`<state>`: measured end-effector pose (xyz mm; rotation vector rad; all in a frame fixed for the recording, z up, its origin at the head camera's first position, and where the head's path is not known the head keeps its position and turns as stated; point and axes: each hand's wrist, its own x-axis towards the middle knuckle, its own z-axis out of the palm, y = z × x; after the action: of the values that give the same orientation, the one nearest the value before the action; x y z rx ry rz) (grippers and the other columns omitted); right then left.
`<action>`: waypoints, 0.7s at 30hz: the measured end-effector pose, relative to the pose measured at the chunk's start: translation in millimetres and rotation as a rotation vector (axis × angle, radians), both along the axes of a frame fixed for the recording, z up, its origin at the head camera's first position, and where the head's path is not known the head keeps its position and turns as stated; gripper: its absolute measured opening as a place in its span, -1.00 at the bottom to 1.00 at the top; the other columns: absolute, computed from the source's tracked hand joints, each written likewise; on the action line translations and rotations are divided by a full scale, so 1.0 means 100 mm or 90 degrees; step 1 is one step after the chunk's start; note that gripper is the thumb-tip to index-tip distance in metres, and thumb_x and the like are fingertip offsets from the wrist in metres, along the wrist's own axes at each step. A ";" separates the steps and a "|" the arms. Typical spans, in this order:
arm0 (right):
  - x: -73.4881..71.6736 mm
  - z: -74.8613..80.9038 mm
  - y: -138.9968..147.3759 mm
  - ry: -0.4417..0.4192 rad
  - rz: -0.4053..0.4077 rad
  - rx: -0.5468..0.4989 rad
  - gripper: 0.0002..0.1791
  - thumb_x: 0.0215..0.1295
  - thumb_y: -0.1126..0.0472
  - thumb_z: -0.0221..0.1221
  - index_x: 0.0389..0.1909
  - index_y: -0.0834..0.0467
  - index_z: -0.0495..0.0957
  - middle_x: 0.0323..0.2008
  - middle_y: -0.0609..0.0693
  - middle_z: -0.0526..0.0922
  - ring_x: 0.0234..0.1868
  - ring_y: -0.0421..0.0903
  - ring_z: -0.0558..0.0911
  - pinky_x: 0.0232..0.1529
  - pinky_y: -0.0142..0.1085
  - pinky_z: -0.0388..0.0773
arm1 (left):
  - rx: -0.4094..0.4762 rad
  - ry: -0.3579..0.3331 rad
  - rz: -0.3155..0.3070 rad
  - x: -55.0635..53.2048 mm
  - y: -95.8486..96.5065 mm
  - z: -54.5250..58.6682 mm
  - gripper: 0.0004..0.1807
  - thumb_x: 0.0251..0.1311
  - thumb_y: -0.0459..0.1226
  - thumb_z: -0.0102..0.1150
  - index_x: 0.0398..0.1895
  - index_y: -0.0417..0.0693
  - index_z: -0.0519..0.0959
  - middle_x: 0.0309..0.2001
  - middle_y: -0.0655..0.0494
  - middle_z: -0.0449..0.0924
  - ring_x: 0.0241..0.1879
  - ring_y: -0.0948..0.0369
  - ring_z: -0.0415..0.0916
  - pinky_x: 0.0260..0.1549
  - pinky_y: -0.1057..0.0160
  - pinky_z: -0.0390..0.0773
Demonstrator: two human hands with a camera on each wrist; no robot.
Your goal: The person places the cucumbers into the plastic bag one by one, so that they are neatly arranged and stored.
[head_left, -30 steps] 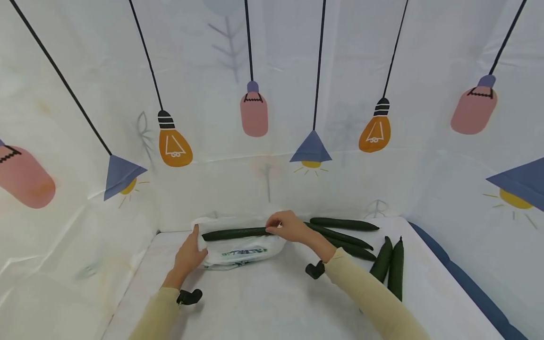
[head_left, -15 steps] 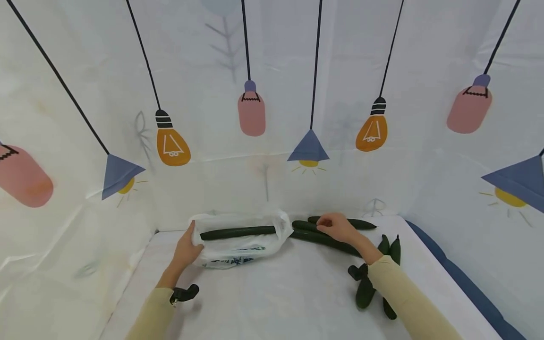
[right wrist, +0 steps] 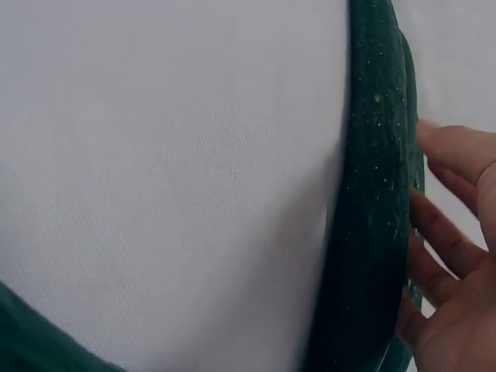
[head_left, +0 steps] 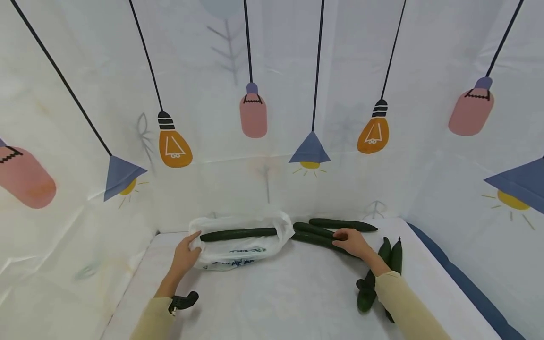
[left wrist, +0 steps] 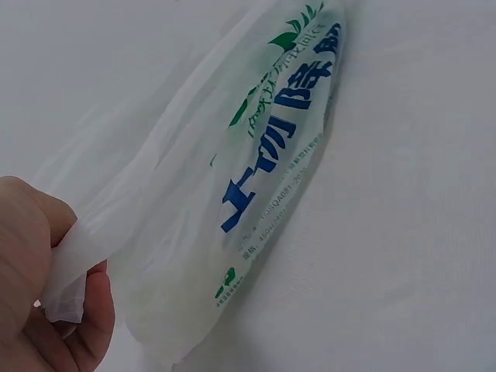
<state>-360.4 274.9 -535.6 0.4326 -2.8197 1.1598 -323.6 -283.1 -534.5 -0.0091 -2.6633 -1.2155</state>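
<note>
1. Left hand (head_left: 185,257): fingers curled, thumb and fingertips pinching the edge film of the white plastic bag (head_left: 229,262). Left wrist view shows a short tail of film poking out below the thumb.
2. Bag sits right of that grip, mouth gaping, near side printed in blue and green characters plus leaf marks.
3. Bagged cucumber (head_left: 238,233) lies lengthwise in the mouth; one end just beside the left fingertips, the other running under film toward the right hand.
4. Right hand (head_left: 353,243): fingers loosely bent, tips touching the far cucumber (head_left: 313,229) of a side-by-side pair, close to its right end. Can't tell if they close round it; the near cucumber partly blocks the right wrist view.
5. Near cucumber (head_left: 312,239) is on the bag side of the right fingers, against its neighbour.
6. Back cucumber (head_left: 340,224) lies just beyond the right hand, crosswise.
7. Two more, the slanted cucumber (head_left: 384,250) and outer cucumber (head_left: 397,257), sit right of the right hand, partly behind forearm and sleeve.
8. All on the white table (head_left: 272,307).
</note>
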 end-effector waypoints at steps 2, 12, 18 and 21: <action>0.03 0.02 -0.01 0.000 -0.004 0.009 -0.71 0.20 0.23 0.33 -0.10 0.29 0.63 -0.19 0.09 0.65 -0.17 0.05 0.60 -0.17 -0.06 0.53 | -0.003 0.002 -0.004 0.02 0.00 -0.02 -0.38 0.18 -0.46 0.02 0.37 -0.36 0.27 0.29 -0.49 0.22 0.31 -0.34 0.11 0.23 -0.27 0.13; 0.06 -0.01 -0.11 -0.025 -0.017 0.127 -0.58 0.10 0.25 0.38 0.01 0.22 0.62 -0.12 0.13 0.63 -0.13 0.10 0.57 -0.13 0.04 0.50 | -0.042 -0.037 -0.044 0.03 -0.06 -0.25 0.22 -0.03 -0.14 0.48 0.49 -0.41 -0.17 0.39 -0.53 -0.04 0.36 -0.34 -0.04 0.28 -0.23 0.03; 0.07 -0.08 -0.14 -0.003 -0.016 0.201 -0.52 0.06 0.31 0.38 0.08 0.17 0.59 -0.11 0.12 0.62 -0.09 0.12 0.57 -0.08 0.07 0.49 | -0.055 -0.038 -0.054 0.03 -0.08 -0.32 0.28 -0.07 -0.20 0.50 0.50 -0.37 -0.26 0.42 -0.49 -0.10 0.39 -0.30 -0.08 0.30 -0.20 0.01; 0.07 -0.09 -0.13 0.009 0.005 0.199 -0.51 0.09 0.35 0.35 0.10 0.17 0.57 -0.06 0.15 0.61 -0.05 0.14 0.57 -0.06 0.07 0.49 | -0.057 -0.021 -0.056 0.03 -0.09 -0.29 0.24 -0.03 -0.24 0.46 0.51 -0.33 -0.26 0.44 -0.47 -0.10 0.40 -0.29 -0.09 0.30 -0.20 0.00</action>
<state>-353.1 261.5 -544.5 0.4663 -2.9956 0.7113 -320.2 -292.3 -563.6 -0.1228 -2.7707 -1.1294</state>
